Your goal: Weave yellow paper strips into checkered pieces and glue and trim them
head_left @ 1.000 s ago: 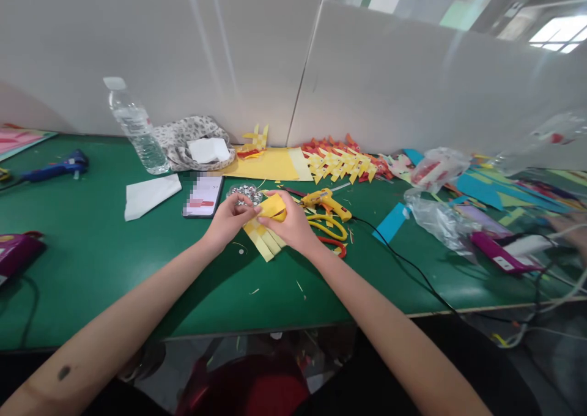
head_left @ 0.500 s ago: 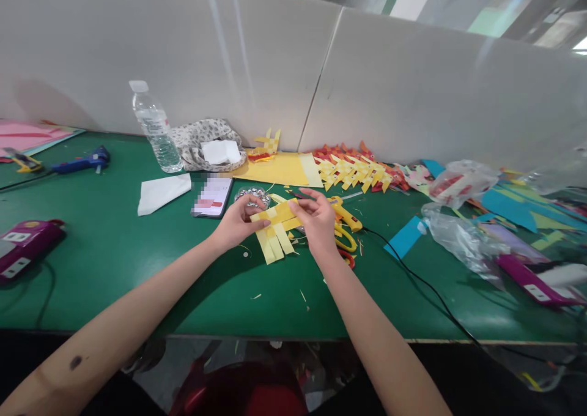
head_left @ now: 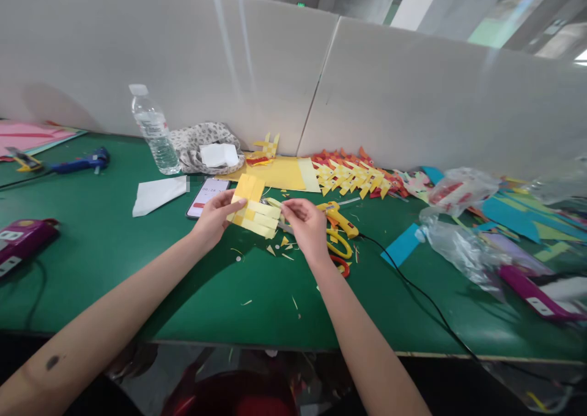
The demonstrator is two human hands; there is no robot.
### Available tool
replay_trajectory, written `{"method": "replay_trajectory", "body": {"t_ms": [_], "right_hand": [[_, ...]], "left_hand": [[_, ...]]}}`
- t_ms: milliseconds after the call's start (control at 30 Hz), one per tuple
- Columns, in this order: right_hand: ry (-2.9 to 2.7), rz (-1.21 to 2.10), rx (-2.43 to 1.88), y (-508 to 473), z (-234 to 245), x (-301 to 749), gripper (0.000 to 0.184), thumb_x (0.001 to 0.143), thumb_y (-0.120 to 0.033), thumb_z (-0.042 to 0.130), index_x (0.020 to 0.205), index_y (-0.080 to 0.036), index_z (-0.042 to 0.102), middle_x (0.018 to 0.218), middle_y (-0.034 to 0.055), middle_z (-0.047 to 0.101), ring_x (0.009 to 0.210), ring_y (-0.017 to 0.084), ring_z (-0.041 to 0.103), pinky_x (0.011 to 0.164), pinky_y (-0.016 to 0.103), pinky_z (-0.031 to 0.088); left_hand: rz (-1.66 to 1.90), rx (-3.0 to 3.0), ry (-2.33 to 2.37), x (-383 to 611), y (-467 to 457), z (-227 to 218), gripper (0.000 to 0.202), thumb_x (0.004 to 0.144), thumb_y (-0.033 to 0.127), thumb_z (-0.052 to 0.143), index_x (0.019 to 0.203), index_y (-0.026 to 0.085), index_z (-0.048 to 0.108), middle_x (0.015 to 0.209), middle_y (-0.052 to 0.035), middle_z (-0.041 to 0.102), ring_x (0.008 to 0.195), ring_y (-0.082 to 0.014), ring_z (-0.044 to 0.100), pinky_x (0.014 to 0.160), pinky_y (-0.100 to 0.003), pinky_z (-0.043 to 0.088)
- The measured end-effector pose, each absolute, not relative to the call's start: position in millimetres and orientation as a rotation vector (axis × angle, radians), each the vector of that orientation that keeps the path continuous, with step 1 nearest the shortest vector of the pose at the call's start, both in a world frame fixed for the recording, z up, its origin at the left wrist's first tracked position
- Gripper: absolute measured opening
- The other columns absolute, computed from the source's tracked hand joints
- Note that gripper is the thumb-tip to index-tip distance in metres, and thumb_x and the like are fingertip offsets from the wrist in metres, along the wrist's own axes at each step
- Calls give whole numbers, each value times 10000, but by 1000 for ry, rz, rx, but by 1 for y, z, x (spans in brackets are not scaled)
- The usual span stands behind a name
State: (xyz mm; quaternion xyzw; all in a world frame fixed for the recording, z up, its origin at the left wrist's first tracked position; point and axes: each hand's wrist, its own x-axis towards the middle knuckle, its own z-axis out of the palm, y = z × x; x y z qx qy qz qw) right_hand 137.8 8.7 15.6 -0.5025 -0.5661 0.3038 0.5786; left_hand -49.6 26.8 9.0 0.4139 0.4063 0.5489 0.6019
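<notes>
A woven piece of yellow and pale yellow paper strips (head_left: 251, 211) is held above the green table. My left hand (head_left: 213, 218) pinches its left edge, thumb on top. Several pale strips fan out to the right, and my right hand (head_left: 303, 221) has its fingertips closed on the end of the upper one. Below and right of that hand lie scissors with yellow and red handles (head_left: 340, 245), their blades partly hidden. A yellow glue gun (head_left: 342, 220) with a black cord rests just beyond them. Small paper scraps (head_left: 284, 241) are scattered under the piece.
At the back stand a water bottle (head_left: 155, 131) and a patterned cloth bag (head_left: 204, 144). A phone (head_left: 206, 197) lies left of the paper. Finished-looking woven yellow pieces (head_left: 353, 174) line the back. Plastic bags (head_left: 463, 238), blue paper (head_left: 401, 245) and purple power strips (head_left: 527, 290) are spread out.
The woven paper has been turned so its loose strips point right instead of down, and moved slightly left. My right hand has shifted from the yellow part to a pale strip's end.
</notes>
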Motion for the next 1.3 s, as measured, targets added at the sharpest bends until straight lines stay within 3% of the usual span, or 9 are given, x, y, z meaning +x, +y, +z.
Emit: {"method": "replay_trajectory", "body": {"t_ms": [200,367,500,600,733,900,1067,1300], "right_hand": [[-1332,848,-1219,9,14,132,335,750,-496,562,901,-200,611,925,68,678,893,194,629,791,349,497],[-1440,1010,-1113,8,10,132,494,590,-348,738,1017,-225,523,877,34,683,769,178,652,717,338,520],[-1406,1060,-1123,8,12,137,438,588,-312,735,966,-218,536,772,6,683,703,175,656,688,345,530],[-1295,906,-1147,10,15,142,376,614,-319,719,930,-205,549,710,-4,665,653,159,642,682,335,529],[-1088,710,-1113,11,19,150,314,652,-326,695,872,-192,514,719,4,659,628,136,627,686,322,530],[-983,715,-1054,11,19,149,355,684,-305,666,950,-212,449,724,-22,629,668,130,632,710,315,532],[-1014,780,-1097,11,19,142,337,682,-276,648,931,-215,429,722,-36,595,590,100,586,641,284,528],[-803,549,-975,12,26,152,269,713,-280,624,868,-230,410,772,-31,533,606,84,560,616,256,503]], "left_hand": [[1141,982,933,-44,26,-1,272,641,319,734,854,183,633,870,-48,690,733,-167,653,649,-272,527],[1010,1107,881,-34,19,-11,229,647,320,729,803,182,634,817,-32,694,718,-146,649,667,-257,503],[995,1127,868,-31,17,-11,213,654,321,721,790,183,634,835,-43,697,727,-156,651,680,-276,504],[1002,1134,872,-31,16,-8,214,659,323,717,805,186,641,856,-52,697,748,-162,651,681,-281,509],[1009,1114,894,-32,16,-8,195,657,313,721,786,192,639,838,-44,697,731,-152,649,655,-264,509],[1064,1082,889,-32,16,-8,254,625,295,746,807,189,605,882,-37,691,778,-161,655,698,-287,521],[1238,1114,857,-32,15,-7,332,590,280,765,831,190,555,893,-17,687,788,-161,651,726,-296,525],[1304,1142,828,-33,17,-5,365,594,247,755,889,187,548,898,-31,679,787,-165,643,728,-305,522]]}}
